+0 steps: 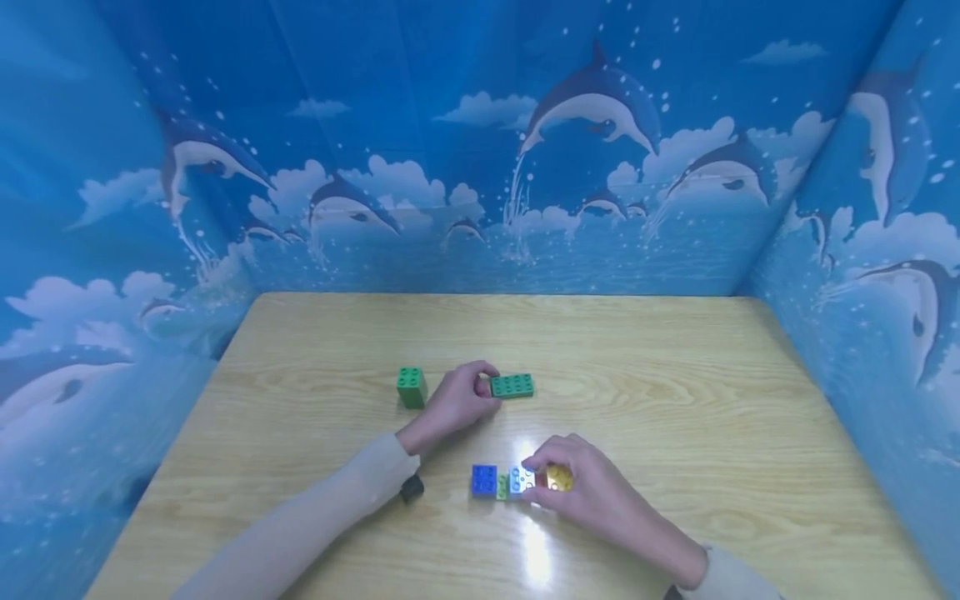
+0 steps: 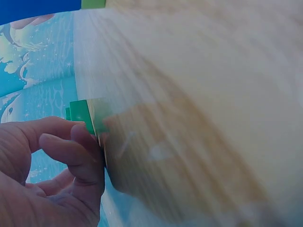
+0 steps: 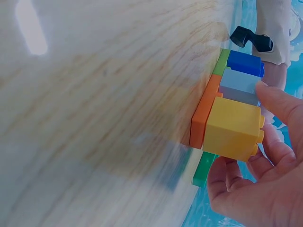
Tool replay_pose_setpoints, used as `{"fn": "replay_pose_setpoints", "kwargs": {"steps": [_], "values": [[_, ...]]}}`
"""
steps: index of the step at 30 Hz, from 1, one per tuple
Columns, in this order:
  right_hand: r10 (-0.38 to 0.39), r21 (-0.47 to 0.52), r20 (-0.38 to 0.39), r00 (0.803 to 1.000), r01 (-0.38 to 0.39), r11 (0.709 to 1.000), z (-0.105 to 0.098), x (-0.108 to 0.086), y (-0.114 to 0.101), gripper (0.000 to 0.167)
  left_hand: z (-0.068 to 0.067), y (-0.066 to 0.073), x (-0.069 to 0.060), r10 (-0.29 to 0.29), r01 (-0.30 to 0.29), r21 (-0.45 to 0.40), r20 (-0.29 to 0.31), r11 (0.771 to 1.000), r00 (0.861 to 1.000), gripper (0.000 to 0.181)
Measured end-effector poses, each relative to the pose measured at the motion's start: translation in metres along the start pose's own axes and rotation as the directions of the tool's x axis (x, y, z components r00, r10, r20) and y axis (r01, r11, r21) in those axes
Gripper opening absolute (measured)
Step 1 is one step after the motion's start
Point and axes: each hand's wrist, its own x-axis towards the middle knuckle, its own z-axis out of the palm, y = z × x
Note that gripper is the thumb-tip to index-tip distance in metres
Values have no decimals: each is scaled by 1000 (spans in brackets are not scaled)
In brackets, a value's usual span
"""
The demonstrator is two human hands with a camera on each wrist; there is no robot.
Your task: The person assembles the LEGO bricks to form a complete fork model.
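- Light-blue brick [image 1: 517, 481]: near part of the counter [image 1: 637, 358], in a row between blue brick [image 1: 483, 481] and yellow brick [image 3: 232, 126]; orange brick [image 3: 205, 116] and lime brick [image 3: 220, 62] underneath.
- Right hand [image 1: 585, 487]: thumb and fingers pinching the light-blue brick.
- Left hand [image 1: 456, 398]: fingers pinching the left end of flat green brick [image 1: 513, 385], farther back.
- Tall green brick [image 1: 412, 388]: upright, just left of the left hand.
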Motion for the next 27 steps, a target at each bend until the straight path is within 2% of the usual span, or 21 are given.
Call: {"fn": "replay_pose_setpoints", "kwargs": {"steps": [10,18,27], "values": [[9,1,5,1000,-9,1000,0,1,-1,21,0,0,-2,52,-52,51,10,997,999,43],[2,4,13,1000,-2,1000,1,3,-2,21,-2,-3,-12,66,-68,72,37,995,997,43],[-4,12,-1,1000,4,1000,0,0,-1,21,5,-4,-25,99,-108,98,86,989,991,42]]}}
